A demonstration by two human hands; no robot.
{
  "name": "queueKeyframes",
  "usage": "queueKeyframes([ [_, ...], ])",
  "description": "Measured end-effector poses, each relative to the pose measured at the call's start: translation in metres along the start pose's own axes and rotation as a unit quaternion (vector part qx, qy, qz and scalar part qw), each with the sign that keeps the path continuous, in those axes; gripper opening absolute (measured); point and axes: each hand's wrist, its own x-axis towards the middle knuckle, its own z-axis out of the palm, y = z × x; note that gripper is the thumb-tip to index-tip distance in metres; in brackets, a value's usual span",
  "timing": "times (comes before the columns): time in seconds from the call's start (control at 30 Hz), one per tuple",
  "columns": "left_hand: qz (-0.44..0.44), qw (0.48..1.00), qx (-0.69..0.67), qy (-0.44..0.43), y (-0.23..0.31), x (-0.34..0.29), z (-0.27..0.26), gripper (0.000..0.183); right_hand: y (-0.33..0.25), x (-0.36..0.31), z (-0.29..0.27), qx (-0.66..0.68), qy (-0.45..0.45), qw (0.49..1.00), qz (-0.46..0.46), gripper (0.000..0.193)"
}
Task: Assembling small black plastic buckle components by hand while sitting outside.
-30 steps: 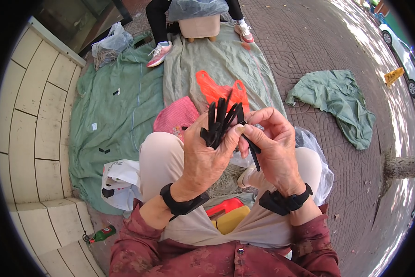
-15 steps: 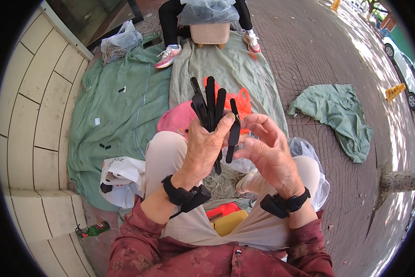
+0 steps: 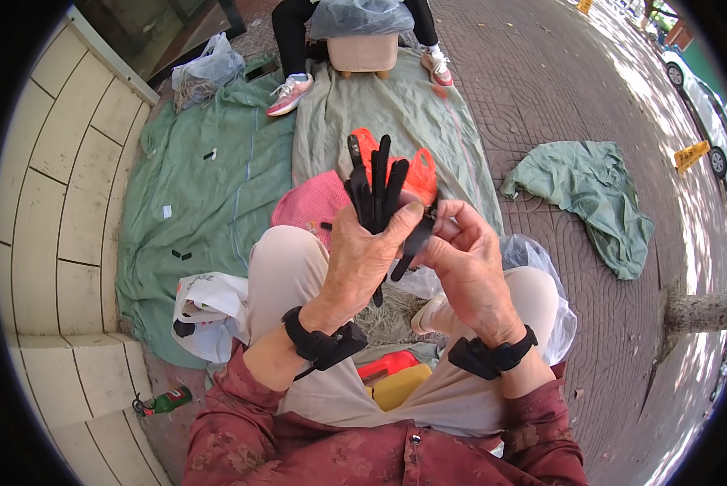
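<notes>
My left hand (image 3: 349, 257) is closed around a fanned bundle of flat black strips (image 3: 378, 190) with rounded ends, held up above my lap. The lower ends of some poke out below the palm. One separate black strip (image 3: 414, 248) slants down between my two hands, and its upper end is hidden by my fingers. My right hand (image 3: 475, 271) pinches that strip with thumb and forefinger, close to my left thumb. Behind the bundle lie a pink dotted cloth (image 3: 305, 202) and a red plastic bag (image 3: 422, 174). What exactly the strips are I cannot tell.
Green cloths (image 3: 193, 194) cover the ground ahead. A white bag (image 3: 210, 312) stands by my left knee, a green bottle (image 3: 169, 400) farther left. Red and yellow things (image 3: 400, 387) lie between my legs. Another person sits opposite, behind a beige stool (image 3: 363, 54).
My right fingers have closed in on the separate strip, which now slants more toward lower left. The bundle has turned slightly and shifted right in my left hand.
</notes>
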Motion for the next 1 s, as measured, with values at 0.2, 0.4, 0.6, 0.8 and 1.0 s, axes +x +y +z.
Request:
queueKeyframes([
  [0.2,-0.038,0.995,0.053,-0.076,0.004,-0.003,-0.003,0.028,-0.004,0.003,-0.007,-0.079,0.075,0.988,-0.108,0.020],
  [0.4,-0.168,0.961,-0.109,-0.193,0.001,0.000,-0.005,0.019,0.001,0.001,-0.010,-0.219,0.075,0.964,-0.133,0.023],
  [0.6,-0.165,0.961,-0.168,-0.142,0.005,0.002,-0.018,0.014,0.001,0.002,-0.005,-0.206,0.071,0.967,-0.135,0.016],
  [0.8,-0.177,0.948,-0.235,-0.119,0.014,0.009,-0.035,0.026,0.002,-0.004,-0.005,-0.341,0.007,0.921,-0.187,0.008],
  [1.0,-0.200,0.915,-0.319,-0.146,0.017,0.015,-0.053,0.026,-0.003,-0.006,0.005,-0.439,-0.042,0.856,-0.270,0.012],
])
